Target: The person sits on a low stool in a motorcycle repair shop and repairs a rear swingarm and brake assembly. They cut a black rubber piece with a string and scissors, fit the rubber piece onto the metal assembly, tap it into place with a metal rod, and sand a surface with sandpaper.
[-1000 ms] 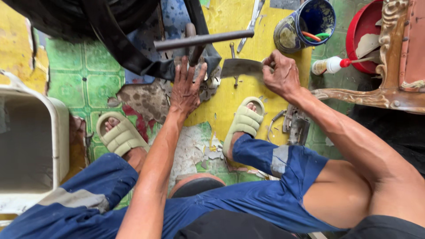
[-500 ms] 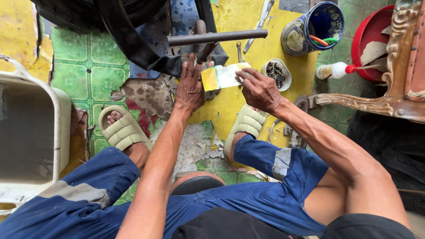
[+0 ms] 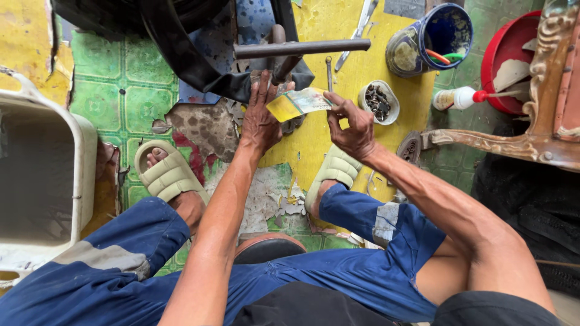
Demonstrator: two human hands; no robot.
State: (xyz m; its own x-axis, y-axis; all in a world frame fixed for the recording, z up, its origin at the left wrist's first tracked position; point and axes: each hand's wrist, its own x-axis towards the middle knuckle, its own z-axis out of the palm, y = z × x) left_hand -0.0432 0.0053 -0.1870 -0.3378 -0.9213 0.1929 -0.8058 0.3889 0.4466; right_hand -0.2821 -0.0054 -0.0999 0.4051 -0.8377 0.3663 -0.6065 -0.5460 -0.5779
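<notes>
Your left hand (image 3: 261, 121) lies flat and open on the black rubber tube (image 3: 199, 66), fingers spread and pointing up toward the metal bar (image 3: 302, 47) that crosses just above them. Your right hand (image 3: 353, 127) pinches one end of a small yellow and green packet (image 3: 297, 104) between thumb and fingertips, holding it in the air so its yellow end sits over the left hand's fingers; whether it touches them you cannot tell. Just right of the packet, a small round tin (image 3: 377, 101) full of dark bits stands on the yellow floor (image 3: 314, 151), and a thin metal rod (image 3: 329, 73) lies upright beside it. Farther right, a white squeeze bottle (image 3: 456, 98) with a red nozzle lies on its side, pointing at the red basin (image 3: 506, 57). Above it stands a blue can (image 3: 432, 37) with coloured handles sticking out. A carved wooden frame (image 3: 538, 133) cuts across the right edge and hides part of the basin. On your left, a white plastic tub (image 3: 78, 175) stands on the green tiles (image 3: 115, 90), well apart from both hands. Your feet in pale sandals (image 3: 169, 175) rest on the peeling floor either side of your left forearm, and your blue trouser legs (image 3: 362, 265) fill the lower view.
</notes>
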